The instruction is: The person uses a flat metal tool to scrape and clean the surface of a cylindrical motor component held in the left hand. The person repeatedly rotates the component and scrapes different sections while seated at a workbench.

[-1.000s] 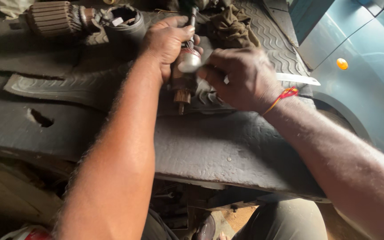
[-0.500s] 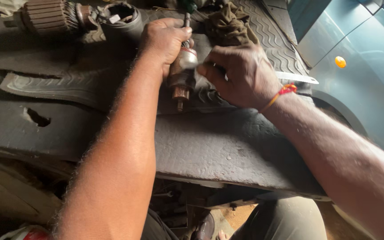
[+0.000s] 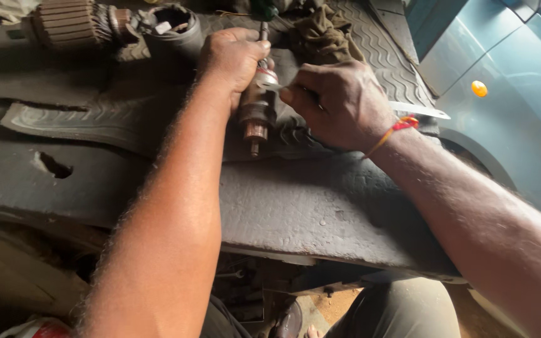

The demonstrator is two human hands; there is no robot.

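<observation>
Head view. The left hand (image 3: 233, 59) is wrapped closed around the upper body of a small motor armature (image 3: 257, 112), holding it nearly upright above the desk (image 3: 320, 213), with the shaft tip pointing toward 6 o'clock. The right hand (image 3: 339, 103) is closed on a thin metal blade (image 3: 417, 110), whose free end runs out toward 3 o'clock past the wrist; its working end meets the armature just below the left hand, though the exact contact point is hidden by the fingers.

Handling: the armature appears to be solid steel and copper, so it is judged dense for its size, rigid and not fragile, yet probably greasy and liable to slip. The thick middle barrel offers the surest hold; the narrow shaft and the copper-coloured collar are better left free.

Appearance: a dull grey cylindrical body, a bright silvery band at the top, a reddish-brown collar lower down and a short slim spindle at the bottom.

Surroundings: a ribbed rubber mat (image 3: 377, 56) lies under the work. At 11 o'clock rest a larger wound rotor (image 3: 70, 22) and a dark cylindrical housing (image 3: 173, 31). A crumpled olive rag (image 3: 324, 34) sits at 12 o'clock, and a grey-blue car panel (image 3: 508, 75) stands at 2 o'clock.
</observation>
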